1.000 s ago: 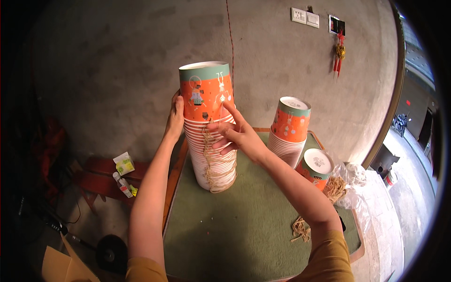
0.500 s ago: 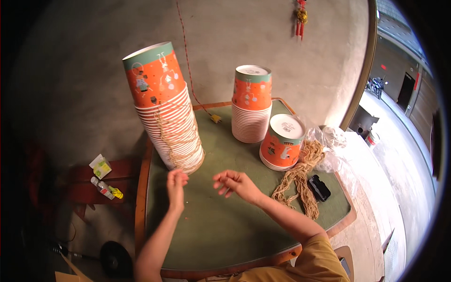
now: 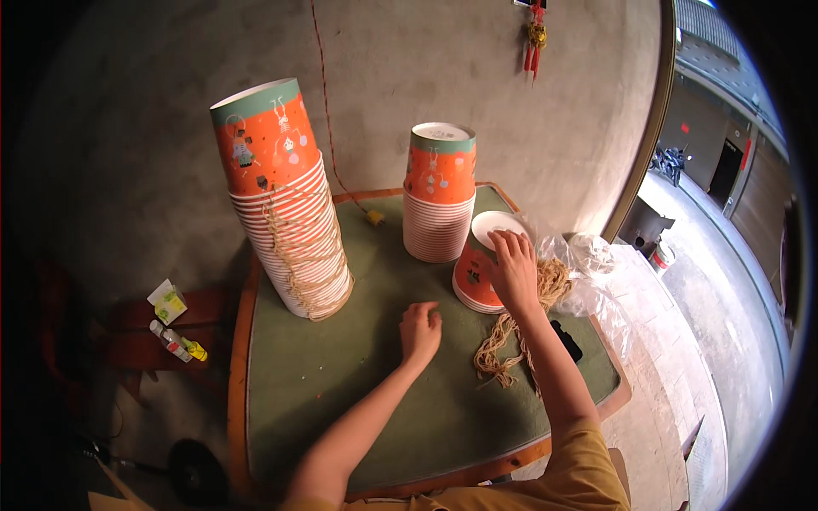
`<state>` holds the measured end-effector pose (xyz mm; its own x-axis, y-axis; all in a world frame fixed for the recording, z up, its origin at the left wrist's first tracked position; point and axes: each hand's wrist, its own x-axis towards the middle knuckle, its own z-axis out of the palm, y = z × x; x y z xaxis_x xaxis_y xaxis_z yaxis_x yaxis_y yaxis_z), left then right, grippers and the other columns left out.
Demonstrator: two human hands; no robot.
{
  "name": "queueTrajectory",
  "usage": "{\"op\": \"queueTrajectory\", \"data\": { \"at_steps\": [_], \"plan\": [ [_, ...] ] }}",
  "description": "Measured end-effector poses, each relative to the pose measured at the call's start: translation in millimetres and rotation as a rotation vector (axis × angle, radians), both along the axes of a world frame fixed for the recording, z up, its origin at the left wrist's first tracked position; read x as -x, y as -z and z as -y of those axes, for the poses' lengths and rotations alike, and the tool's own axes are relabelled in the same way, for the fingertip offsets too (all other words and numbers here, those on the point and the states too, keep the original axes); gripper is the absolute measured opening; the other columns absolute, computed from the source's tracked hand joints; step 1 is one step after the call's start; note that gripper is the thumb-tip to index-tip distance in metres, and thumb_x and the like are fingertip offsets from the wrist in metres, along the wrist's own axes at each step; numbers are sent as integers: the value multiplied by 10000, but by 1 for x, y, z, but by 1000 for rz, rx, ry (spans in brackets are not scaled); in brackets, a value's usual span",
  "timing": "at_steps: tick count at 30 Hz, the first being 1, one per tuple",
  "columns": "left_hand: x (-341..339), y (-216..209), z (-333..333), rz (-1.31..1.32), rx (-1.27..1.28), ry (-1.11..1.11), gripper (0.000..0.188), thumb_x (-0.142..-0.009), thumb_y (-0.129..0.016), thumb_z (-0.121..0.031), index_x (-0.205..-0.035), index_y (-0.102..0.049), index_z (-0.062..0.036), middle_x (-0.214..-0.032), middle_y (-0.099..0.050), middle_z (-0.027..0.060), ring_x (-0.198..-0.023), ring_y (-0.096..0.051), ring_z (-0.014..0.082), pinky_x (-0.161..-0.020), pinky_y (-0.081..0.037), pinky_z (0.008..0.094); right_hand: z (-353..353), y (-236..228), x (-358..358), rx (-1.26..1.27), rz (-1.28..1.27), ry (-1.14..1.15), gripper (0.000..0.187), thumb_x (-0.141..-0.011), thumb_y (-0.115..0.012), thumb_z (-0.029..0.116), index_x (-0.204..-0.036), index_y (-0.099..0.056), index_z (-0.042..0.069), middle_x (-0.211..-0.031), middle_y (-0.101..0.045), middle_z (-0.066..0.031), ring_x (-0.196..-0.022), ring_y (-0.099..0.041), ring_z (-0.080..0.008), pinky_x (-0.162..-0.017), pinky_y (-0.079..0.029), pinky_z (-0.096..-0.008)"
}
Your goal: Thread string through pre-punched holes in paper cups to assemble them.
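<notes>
My right hand (image 3: 514,268) is over the short stack of upturned orange paper buckets (image 3: 475,277), fingers spread in front of its white base. Whether it touches the stack I cannot tell. My left hand (image 3: 420,332) hovers above the green tabletop (image 3: 358,409), its fingers loosely bent and nothing visible in them. To its left leans a tall stack of paper buckets (image 3: 290,213), wrapped with tan twine (image 3: 294,272). A medium upturned stack (image 3: 439,192) stands farther back. Beside the short stack lies a bundle of tan twine strands (image 3: 498,349), partly hidden by my right forearm.
Clear plastic bags (image 3: 592,255) lie at the table's right edge. A black case (image 3: 566,341) shows behind my right forearm. A yellow plug (image 3: 375,218) on a red cord rests at the back. Bottles (image 3: 175,341) and a small box (image 3: 167,301) stand on a red bench.
My right hand has moved right and away from me, from mid-table to the short stack. My left hand has left the foot of the tall stack and moved right. The view has shifted slightly.
</notes>
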<state>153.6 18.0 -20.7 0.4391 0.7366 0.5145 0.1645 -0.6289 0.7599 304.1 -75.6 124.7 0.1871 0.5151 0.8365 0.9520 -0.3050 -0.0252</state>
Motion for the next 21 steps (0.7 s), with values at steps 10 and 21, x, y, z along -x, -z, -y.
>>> {"op": "queueTrajectory", "data": {
  "at_steps": [10,21],
  "plan": [
    [-42,-21,6,319,850,308,348,-1003,-509,-186,-1300,-481,-6,-1124,-606,106,-1021,-586,158,-858,-513,318,27,0,-4,-35,-300,-250,187,-825,-676,121,-987,-592,80,-1085,-642,-53,-1138,-562,-252,-1144,-246,-477],
    [-39,-23,-15,445,1210,692,148,-966,-586,-177,-1094,-573,-103,-1032,-618,0,-953,-578,123,-860,-468,303,40,1,-13,-91,-455,-372,190,-828,-638,53,-1006,-587,96,-1087,-634,-8,-1210,-533,-217,-1175,-130,-500]
  ]
}}
